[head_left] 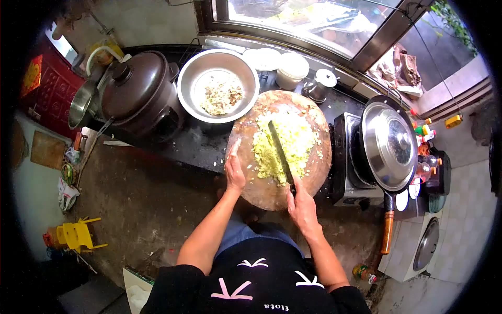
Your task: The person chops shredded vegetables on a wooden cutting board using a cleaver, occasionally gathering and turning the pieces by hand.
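Observation:
My right hand [301,205] is wrapped round the handle of a kitchen knife [281,152]. The blade lies across a heap of finely chopped pale green vegetable [266,163], probably cabbage, and hides part of it. Under the heap is a thick round wooden chopping board [251,192]. At the board's left edge rests my left hand [234,170], its fingers stretched out and nothing in it. A wide metal bowl [191,83] stands just beyond the board to the left, with a chopped mixture [222,95] inside.
On the left stands a large dark lidded cooker [137,89]. To the right a lidded wok [389,144] sits on a gas stove [346,180], its wooden handle [387,233] jutting towards me. A white tub [292,70] and a metal pot [320,85] line the window side.

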Action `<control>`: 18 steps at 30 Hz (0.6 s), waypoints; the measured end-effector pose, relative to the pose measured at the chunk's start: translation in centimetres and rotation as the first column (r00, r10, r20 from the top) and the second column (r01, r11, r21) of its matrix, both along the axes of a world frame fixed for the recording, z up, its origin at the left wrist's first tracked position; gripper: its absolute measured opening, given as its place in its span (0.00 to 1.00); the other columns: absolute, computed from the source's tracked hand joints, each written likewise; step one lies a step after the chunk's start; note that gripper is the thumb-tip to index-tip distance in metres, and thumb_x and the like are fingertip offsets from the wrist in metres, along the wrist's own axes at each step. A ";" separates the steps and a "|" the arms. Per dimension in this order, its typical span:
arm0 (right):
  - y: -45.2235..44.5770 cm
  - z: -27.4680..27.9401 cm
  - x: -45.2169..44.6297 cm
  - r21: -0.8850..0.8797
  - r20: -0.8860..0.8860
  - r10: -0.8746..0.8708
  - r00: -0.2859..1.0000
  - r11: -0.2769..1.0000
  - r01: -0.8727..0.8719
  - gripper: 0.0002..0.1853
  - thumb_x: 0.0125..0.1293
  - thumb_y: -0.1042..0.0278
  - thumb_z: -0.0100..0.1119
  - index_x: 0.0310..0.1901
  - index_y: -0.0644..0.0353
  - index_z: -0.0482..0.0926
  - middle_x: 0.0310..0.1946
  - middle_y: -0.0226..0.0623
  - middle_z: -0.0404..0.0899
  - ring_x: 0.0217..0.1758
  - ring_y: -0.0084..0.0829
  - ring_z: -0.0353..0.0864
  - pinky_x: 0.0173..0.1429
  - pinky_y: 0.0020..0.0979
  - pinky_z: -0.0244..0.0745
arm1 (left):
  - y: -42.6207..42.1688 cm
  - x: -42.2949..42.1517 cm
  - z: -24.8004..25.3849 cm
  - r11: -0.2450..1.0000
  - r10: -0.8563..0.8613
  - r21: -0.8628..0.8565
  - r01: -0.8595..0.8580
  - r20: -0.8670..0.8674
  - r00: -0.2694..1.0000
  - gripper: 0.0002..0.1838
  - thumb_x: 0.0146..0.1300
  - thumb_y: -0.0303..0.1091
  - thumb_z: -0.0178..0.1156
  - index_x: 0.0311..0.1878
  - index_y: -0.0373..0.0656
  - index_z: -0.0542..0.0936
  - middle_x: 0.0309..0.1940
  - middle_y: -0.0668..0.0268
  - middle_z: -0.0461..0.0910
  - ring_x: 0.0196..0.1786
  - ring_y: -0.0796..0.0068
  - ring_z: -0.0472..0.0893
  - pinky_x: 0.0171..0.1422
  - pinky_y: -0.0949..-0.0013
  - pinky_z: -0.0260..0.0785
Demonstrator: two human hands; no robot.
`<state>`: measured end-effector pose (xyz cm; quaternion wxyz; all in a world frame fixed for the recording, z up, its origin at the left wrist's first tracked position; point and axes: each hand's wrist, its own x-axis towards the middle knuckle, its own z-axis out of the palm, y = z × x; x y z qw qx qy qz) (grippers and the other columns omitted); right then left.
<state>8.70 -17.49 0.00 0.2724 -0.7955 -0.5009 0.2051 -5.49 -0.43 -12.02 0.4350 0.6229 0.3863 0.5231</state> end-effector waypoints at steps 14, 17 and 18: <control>-1.2 1.2 -1.9 0.009 -0.108 0.099 0.989 0.995 -0.099 0.24 0.68 0.70 0.56 0.65 0.56 0.65 0.50 0.60 0.78 0.53 0.60 0.77 0.53 0.48 0.75 | -1.0 -1.5 0.5 1.000 0.014 -0.018 -0.016 -0.092 0.996 0.34 0.79 0.50 0.27 0.64 0.30 0.72 0.65 0.49 0.73 0.70 0.54 0.70 0.75 0.61 0.56; -0.9 0.2 -1.9 -0.193 -0.059 0.108 0.992 0.974 -0.117 0.25 0.68 0.71 0.56 0.66 0.56 0.65 0.51 0.59 0.78 0.54 0.59 0.77 0.55 0.46 0.75 | -1.0 -1.4 0.8 1.000 0.018 -0.018 -0.020 -0.093 0.995 0.33 0.79 0.48 0.28 0.64 0.30 0.72 0.65 0.49 0.73 0.70 0.55 0.70 0.75 0.61 0.56; -0.9 0.7 -1.9 -0.134 -0.067 0.110 0.992 0.984 -0.118 0.26 0.67 0.71 0.56 0.66 0.56 0.65 0.51 0.59 0.78 0.54 0.59 0.77 0.55 0.45 0.75 | -0.9 -1.3 0.8 1.000 0.015 -0.020 -0.017 -0.099 0.995 0.33 0.79 0.48 0.28 0.64 0.30 0.72 0.64 0.49 0.73 0.70 0.54 0.70 0.75 0.61 0.56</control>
